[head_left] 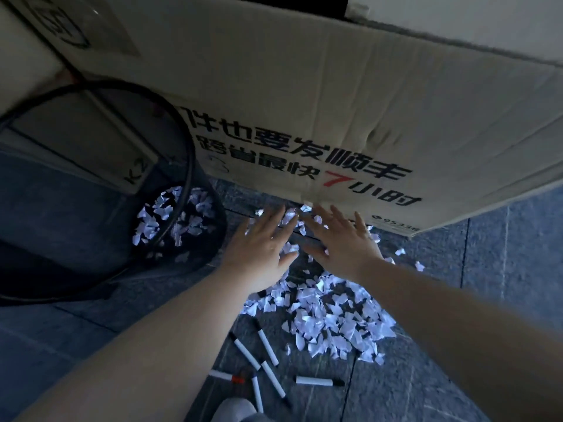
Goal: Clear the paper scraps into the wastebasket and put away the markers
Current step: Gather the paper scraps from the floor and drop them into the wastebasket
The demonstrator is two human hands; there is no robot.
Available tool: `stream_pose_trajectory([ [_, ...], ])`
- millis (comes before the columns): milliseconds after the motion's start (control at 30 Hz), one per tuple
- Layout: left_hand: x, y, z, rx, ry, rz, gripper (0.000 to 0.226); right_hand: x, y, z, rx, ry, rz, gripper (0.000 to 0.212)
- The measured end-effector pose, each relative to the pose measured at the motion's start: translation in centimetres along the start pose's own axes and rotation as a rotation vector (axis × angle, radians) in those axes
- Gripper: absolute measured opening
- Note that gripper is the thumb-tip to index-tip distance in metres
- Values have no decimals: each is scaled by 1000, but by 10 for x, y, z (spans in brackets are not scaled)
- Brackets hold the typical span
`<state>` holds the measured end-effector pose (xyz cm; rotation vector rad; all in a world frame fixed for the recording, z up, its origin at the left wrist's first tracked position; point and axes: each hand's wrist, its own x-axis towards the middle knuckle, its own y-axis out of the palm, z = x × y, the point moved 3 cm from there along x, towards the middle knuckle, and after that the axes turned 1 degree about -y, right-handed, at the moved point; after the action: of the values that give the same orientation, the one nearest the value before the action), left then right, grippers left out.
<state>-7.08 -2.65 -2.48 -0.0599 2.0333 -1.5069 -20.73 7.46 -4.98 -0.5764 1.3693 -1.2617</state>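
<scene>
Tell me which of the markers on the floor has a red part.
The marker with the red band, lying lowest left in the group on the floor. The other markers show only white barrels with black ends.

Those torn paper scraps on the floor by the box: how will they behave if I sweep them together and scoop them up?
The paper scraps are small, thin and crumpled, so probably very light and floppy; some will likely flutter or slip between open fingers. Both the left hand and right hand lie spread flat over them, which suits raking. On the smooth tile floor they should slide easily.
</scene>
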Motion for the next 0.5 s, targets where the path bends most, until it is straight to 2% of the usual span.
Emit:
stream_pose_trajectory([
  [267,13,72,3,-2,-42,26,72,-3,63,-38,6,158,62,72],
  [500,2,119,-2,-82,-50,70,87,-17,95,-33,71,142,-58,68],
])
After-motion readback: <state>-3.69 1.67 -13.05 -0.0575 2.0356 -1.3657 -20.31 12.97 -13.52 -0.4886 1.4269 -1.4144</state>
